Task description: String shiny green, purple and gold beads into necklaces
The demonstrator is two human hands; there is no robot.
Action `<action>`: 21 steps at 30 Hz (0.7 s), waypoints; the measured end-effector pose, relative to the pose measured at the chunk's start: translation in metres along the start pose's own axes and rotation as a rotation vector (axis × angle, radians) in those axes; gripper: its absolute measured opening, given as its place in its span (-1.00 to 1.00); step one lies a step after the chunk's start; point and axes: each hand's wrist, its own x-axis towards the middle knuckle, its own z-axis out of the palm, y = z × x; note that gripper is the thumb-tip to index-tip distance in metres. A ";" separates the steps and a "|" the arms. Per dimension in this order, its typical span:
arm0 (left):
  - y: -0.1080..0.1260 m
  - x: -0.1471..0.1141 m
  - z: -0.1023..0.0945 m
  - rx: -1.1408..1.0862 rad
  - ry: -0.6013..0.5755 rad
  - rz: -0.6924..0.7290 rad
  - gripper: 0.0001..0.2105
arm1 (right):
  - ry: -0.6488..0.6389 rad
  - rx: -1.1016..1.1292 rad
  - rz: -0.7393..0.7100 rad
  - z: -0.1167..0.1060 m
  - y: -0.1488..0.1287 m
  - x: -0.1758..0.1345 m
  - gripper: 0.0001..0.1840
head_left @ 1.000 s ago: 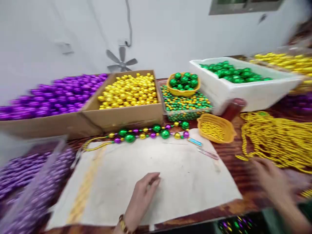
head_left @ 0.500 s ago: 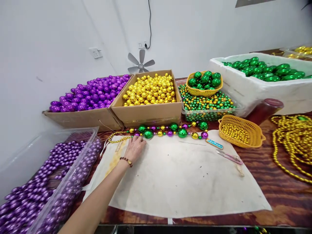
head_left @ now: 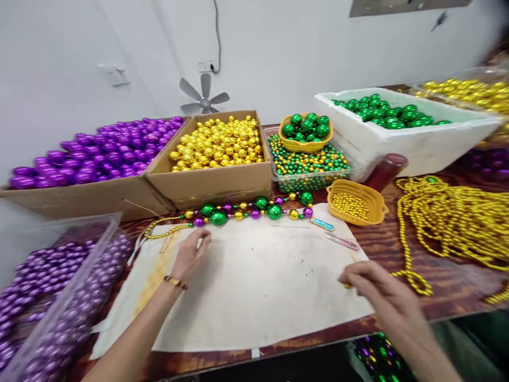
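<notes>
My left hand hovers over the white cloth, its fingers loosely bent and apart, with nothing visible in them. Just beyond it lies a bead necklace of green, purple and gold balls, with small gold beads and white string ends at its left. My right hand, slightly blurred, is closed at the cloth's right edge on a gold bead strand. A gold bit shows under its fingertips, and the strand trails right to a heap of gold bead strands.
Pink-handled snips and a small blue-labelled piece lie on the cloth. Behind stand boxes of purple balls and gold balls, a foam box, and a yellow basket. A clear bin borders the left.
My left hand has drawn back from the necklace. My right hand has come into view at the right, holding a gold bead strand. The view has turned right.
</notes>
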 end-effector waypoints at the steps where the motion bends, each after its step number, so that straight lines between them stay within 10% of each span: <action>1: 0.017 -0.007 0.005 -0.082 0.007 -0.030 -0.85 | -0.060 0.043 0.017 0.013 -0.003 0.001 -0.78; 6: 0.129 -0.054 0.050 -1.079 -0.210 -0.561 -0.79 | -0.178 0.263 0.144 0.054 0.007 -0.002 -0.77; 10: 0.197 -0.077 0.093 -1.451 -0.334 -0.651 -0.83 | -0.181 0.364 0.236 0.062 0.018 -0.010 -0.79; 21: 0.203 -0.078 0.115 -1.559 -0.308 -0.677 -0.89 | -0.180 0.272 0.210 0.075 0.034 -0.016 -0.82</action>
